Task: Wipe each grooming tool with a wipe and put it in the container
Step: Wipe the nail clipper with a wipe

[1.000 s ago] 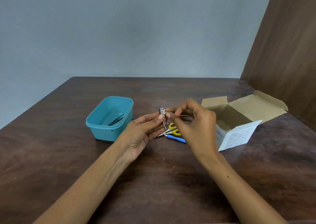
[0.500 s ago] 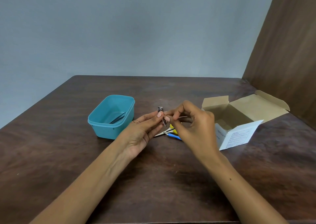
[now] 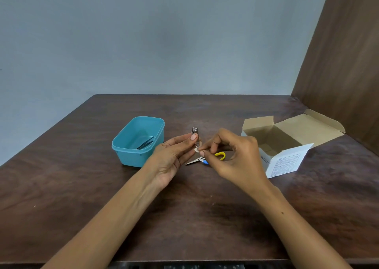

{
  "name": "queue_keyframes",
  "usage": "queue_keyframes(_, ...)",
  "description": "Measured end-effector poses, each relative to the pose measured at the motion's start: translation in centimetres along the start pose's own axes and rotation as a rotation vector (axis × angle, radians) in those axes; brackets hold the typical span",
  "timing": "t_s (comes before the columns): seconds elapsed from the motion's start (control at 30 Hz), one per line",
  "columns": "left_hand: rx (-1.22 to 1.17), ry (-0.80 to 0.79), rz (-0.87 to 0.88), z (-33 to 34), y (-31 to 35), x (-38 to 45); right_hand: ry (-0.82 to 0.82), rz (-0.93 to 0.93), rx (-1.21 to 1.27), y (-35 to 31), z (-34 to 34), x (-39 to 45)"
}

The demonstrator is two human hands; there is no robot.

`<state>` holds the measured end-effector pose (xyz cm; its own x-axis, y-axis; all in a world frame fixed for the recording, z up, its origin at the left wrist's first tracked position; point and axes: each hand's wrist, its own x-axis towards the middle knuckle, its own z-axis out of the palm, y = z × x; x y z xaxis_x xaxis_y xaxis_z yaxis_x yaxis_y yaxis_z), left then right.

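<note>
My left hand (image 3: pixel 174 157) pinches a small metal nail clipper (image 3: pixel 195 135) upright above the table, its top end sticking up past my fingertips. My right hand (image 3: pixel 231 157) touches the clipper's lower end with its fingertips pinched together; whether a wipe is between them I cannot tell. Under both hands lie small scissors (image 3: pixel 207 159) with one yellow and one blue handle, blades pointing left. The teal plastic container (image 3: pixel 127 151) stands to the left with dark metal tweezers (image 3: pixel 146 142) inside.
An open cardboard box (image 3: pixel 287 157) with raised flaps and a printed white label stands right of my hands on the dark wooden table (image 3: pixel 82 197). A brown wooden panel (image 3: pixel 344 63) rises along the table's right edge; a grey wall is behind.
My right hand's fingertips slid down from the clipper's upper part to its lower end, uncovering the yellow scissors handle. My left hand keeps holding the clipper.
</note>
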<state>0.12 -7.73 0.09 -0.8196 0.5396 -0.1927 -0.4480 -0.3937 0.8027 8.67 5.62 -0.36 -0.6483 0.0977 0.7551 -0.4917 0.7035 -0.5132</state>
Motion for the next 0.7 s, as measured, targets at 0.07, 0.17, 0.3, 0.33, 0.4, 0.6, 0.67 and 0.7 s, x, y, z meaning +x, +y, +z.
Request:
queue_keyframes(0.07,0.029,-0.011,0.036,0.1,0.5,-0.3,-0.011,0.034,0.042,-0.1,-0.1,0.0)
queue_keyframes(0.17,0.110,-0.026,0.158,0.4,1.7,-0.9,-0.005,0.108,0.099,-0.1,0.1,-0.1)
queue_keyframes(0.3,0.291,0.009,0.321,0.2,4.5,-1.9,0.099,0.193,0.139,0.5,0.2,0.3)
queue_keyframes(0.33,0.379,0.019,0.357,-0.1,5.4,-2.1,0.126,0.220,0.145,0.6,0.2,0.6)
queue_keyframes(0.4,0.587,0.061,0.434,-1.0,7.3,-2.3,0.162,0.261,0.151,0.7,0.3,1.3)
queue_keyframes(0.6,1.092,0.196,0.393,-3.9,11.9,-1.1,0.169,0.259,0.068,0.9,1.1,2.5)
queue_keyframes(0.67,1.203,0.213,0.316,-4.3,12.1,-0.4,0.174,0.278,0.071,1.3,1.7,2.2)
queue_keyframes(0.7,1.231,0.216,0.290,-4.4,12.0,-0.1,0.169,0.280,0.064,1.5,1.8,2.0)
